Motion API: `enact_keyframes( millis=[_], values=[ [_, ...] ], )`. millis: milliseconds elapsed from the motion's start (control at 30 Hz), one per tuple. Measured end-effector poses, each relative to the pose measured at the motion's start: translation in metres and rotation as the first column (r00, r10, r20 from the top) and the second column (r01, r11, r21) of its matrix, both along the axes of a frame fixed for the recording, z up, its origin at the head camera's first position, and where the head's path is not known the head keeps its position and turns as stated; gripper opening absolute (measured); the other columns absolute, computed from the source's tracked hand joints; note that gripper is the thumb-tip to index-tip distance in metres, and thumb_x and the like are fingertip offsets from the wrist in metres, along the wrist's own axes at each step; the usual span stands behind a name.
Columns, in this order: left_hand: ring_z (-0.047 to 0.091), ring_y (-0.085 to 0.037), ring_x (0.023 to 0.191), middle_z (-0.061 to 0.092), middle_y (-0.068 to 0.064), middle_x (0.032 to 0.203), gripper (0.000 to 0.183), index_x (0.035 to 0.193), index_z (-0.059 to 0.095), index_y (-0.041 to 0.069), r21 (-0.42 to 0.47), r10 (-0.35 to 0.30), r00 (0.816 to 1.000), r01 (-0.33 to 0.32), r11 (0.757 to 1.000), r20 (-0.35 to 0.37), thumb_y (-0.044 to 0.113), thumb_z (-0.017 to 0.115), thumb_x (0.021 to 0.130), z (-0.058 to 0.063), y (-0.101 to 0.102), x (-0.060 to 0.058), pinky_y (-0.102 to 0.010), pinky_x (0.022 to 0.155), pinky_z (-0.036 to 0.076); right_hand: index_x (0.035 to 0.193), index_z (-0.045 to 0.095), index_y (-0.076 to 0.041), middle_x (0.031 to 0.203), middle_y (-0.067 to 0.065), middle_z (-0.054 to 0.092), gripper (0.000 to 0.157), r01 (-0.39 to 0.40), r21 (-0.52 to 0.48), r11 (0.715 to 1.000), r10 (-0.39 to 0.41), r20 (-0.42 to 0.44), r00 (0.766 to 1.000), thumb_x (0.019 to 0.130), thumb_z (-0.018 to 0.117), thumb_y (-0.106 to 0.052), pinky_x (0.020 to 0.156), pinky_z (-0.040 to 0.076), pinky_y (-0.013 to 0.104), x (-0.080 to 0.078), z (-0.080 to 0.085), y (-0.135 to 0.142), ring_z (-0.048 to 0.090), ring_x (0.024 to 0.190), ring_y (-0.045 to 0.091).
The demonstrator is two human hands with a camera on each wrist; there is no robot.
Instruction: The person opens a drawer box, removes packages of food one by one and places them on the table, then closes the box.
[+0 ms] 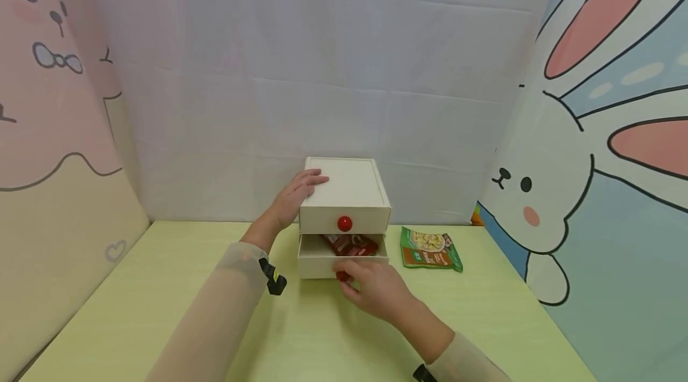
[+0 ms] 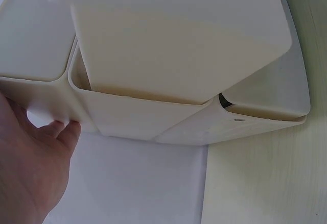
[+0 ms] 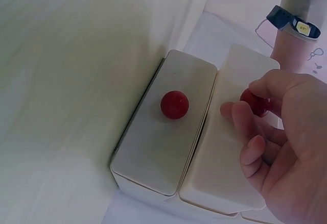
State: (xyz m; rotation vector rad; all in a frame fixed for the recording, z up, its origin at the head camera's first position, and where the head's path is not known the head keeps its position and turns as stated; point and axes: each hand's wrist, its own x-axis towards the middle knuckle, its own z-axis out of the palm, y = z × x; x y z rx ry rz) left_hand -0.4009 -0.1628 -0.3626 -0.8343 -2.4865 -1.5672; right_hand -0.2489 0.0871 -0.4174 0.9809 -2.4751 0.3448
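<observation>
Head view: left grip (image 1: 297, 194), fingers loosely extended, rests on left edge of white cabinet (image 1: 349, 182); right grip (image 1: 376, 287) pinches red knob (image 3: 253, 102) of pulled-out middle drawer (image 1: 317, 268). Only here: dark red packet (image 1: 352, 246) inside that drawer, green packet (image 1: 430, 249) on counter (image 1: 161, 274), right of cabinet. Right wrist view adds pushed-in bottom drawer (image 3: 153, 155), own round knob (image 3: 174, 105); left wrist view, middle drawer's side.
</observation>
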Motion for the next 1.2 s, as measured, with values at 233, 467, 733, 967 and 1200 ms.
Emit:
enact_keyframes(
  millis=[233,467,733,967,1200],
  values=[
    [0.018,-0.036,0.171,0.031,-0.007,0.181,0.053,0.158,0.058,0.008,-0.004,0.010,1.000,-0.010,1.000,0.004,0.026,0.033,0.115,-0.001,0.000,0.000,-0.070,0.135,0.013,0.123,0.075,-0.021,0.111,-0.003,0.084,0.032,-0.022,-0.005,1.000,0.022,-0.015,1.000,0.093,0.086,-0.018,0.073,0.065,0.032,0.006,-0.002,0.001,0.081,0.092,0.014],
    [0.018,-0.036,0.171,0.032,-0.007,0.180,0.053,0.158,0.059,0.009,-0.002,0.014,1.000,-0.014,1.000,0.011,0.026,0.034,0.115,0.000,0.001,0.002,-0.069,0.135,0.013,0.123,0.074,-0.021,0.111,-0.004,0.084,0.034,-0.040,-0.006,0.999,0.039,-0.037,0.999,0.091,0.087,-0.017,0.076,0.065,0.031,0.010,-0.004,0.003,0.080,0.094,0.012],
    [0.018,-0.034,0.171,0.032,-0.005,0.180,0.053,0.158,0.060,0.011,-0.012,0.030,0.999,-0.030,0.999,0.022,0.026,0.034,0.114,0.001,0.002,0.003,-0.069,0.135,0.014,0.121,0.074,-0.020,0.110,-0.004,0.084,0.035,-0.062,-0.003,0.998,0.061,-0.064,0.996,0.090,0.088,-0.016,0.078,0.066,0.030,0.015,-0.004,0.004,0.081,0.094,0.012],
    [0.018,-0.034,0.171,0.031,-0.004,0.181,0.053,0.158,0.059,0.012,-0.018,0.032,0.999,-0.032,0.999,0.023,0.027,0.033,0.115,0.001,0.002,0.002,-0.068,0.136,0.014,0.121,0.075,-0.021,0.110,-0.005,0.084,0.034,-0.056,0.012,0.998,0.056,-0.071,0.996,0.090,0.089,-0.018,0.079,0.066,0.031,0.019,-0.005,0.004,0.081,0.094,0.011],
    [0.018,-0.036,0.171,0.031,-0.007,0.181,0.054,0.159,0.058,0.010,-0.008,0.021,1.000,-0.020,1.000,0.016,0.026,0.033,0.114,0.001,0.001,0.002,-0.069,0.136,0.013,0.122,0.075,-0.021,0.110,-0.006,0.084,0.032,-0.053,0.019,0.998,0.054,-0.044,0.998,0.092,0.087,-0.021,0.080,0.067,0.031,0.024,-0.004,0.006,0.081,0.096,0.011]
  ],
)
